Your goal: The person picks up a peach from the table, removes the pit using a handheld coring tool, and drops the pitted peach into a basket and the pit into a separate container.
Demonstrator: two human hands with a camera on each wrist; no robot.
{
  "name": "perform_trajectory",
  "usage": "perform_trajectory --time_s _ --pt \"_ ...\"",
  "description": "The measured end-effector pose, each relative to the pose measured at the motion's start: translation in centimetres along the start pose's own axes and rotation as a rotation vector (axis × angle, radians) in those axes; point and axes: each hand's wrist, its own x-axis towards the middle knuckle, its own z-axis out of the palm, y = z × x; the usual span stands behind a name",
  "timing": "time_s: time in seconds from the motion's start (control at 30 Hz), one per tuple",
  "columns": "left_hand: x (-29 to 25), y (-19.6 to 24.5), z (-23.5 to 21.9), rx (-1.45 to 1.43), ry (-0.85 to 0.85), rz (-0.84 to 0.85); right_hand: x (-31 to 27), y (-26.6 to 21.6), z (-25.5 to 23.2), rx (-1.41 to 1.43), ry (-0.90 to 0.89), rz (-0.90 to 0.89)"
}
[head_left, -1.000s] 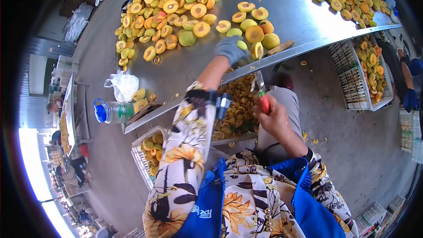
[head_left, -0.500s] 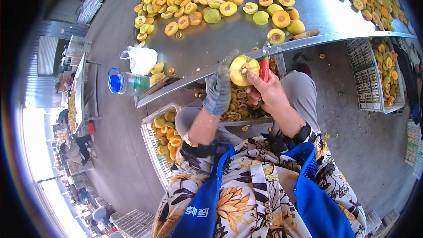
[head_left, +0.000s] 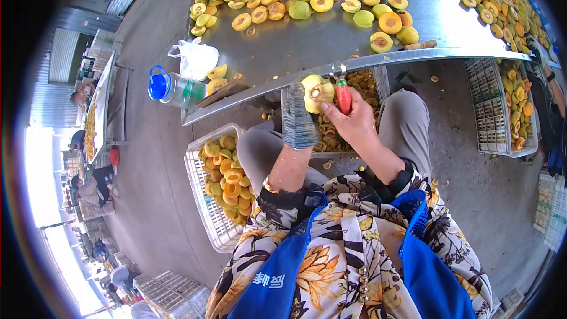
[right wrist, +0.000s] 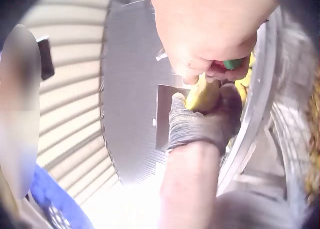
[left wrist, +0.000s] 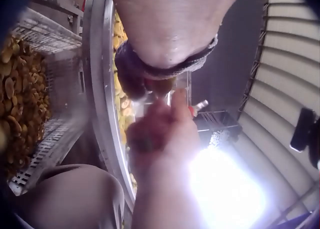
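Observation:
My left hand (head_left: 300, 119), in a grey glove, holds a yellow-green peach half (head_left: 313, 87) with its cut face and brown pit cavity turned up. In the right wrist view the gloved fingers wrap round this peach half (right wrist: 205, 94). My bare right hand (head_left: 356, 119) grips a small tool with a red handle (head_left: 343, 97) and a metal tip that points toward the table. The right thumb rests at the peach half's edge. Both hands are just off the front edge of the metal table (head_left: 283, 53). In the left wrist view the right hand (left wrist: 162, 131) is blurred.
Peach halves (head_left: 322, 2) lie spread over the table. A crate of scraps (head_left: 383, 82) stands between the knees, another with peach halves (head_left: 204, 207) at the left, a third (head_left: 487, 112) at the right. A plastic bag (head_left: 196, 59) and blue-capped jug (head_left: 174, 88) sit at the left corner.
My left hand has come back from the fruit on the table with a peach half and brought it beside the right hand. The tool has moved up to the peach half.

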Motion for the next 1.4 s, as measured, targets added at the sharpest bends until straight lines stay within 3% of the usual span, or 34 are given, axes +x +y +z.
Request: perform_trajectory --time_s 0.1,0.13,0.3,0.37,0.5,0.57,0.63,0.7,0.77,0.83,0.9,0.93,1.07,1.4 --pt "-0.3 0.2 -0.7 -0.005 0.018 -0.04 0.4 -0.9 -0.4 -0.05 0.102 -0.106" --pt "-0.6 0.1 -0.5 0.071 -0.038 0.046 0.5 -1.0 -0.3 -0.013 0.037 -0.039" --pt "-0.9 -0.5 -0.8 0.138 -0.088 0.074 0.2 -1.3 -0.5 -0.141 0.006 -0.027" --pt "-1.3 -0.9 -0.9 0.497 0.023 0.261 0.0 -1.3 -0.4 -0.175 0.037 -0.07" --pt "-2.0 -0.4 0.4 0.556 0.051 0.288 0.0 -1.3 -0.4 -0.216 0.044 -0.015" --pt "-2.2 -0.1 0.8 0.697 -0.023 0.369 0.3 -1.2 -0.8 -0.085 0.048 0.017" --pt "-2.3 -0.3 0.8 0.644 -0.008 0.324 0.8 -0.8 -1.2 -0.065 0.017 0.053" --pt "-2.3 -0.7 0.7 0.591 0.005 0.279 1.4 0.0 -1.5 -0.016 -0.138 0.103" --pt "-1.9 -1.4 -0.1 0.445 -0.021 0.264 0.1 0.1 -0.3 0.025 -0.244 0.021" --pt "-0.4 -1.9 -2.0 0.385 0.021 0.222 -0.3 -2.2 -0.5 -0.094 -0.267 0.078" --pt "0.5 -0.6 -1.9 -0.139 0.026 -0.09 -1.2 -2.7 -0.4 -0.094 -0.259 0.046" --pt "0.1 -0.1 -2.0 -0.123 0.103 -0.15 -1.7 -1.6 -0.1 -0.027 -0.268 -0.031" --pt "-0.9 1.8 0.9 -0.055 0.223 -0.14 -2.4 0.4 0.3 -0.043 -0.183 -0.007" --pt "-0.9 0.0 0.3 0.01 0.13 0.08 -2.6 0.2 -0.7 -0.168 -0.312 0.105"
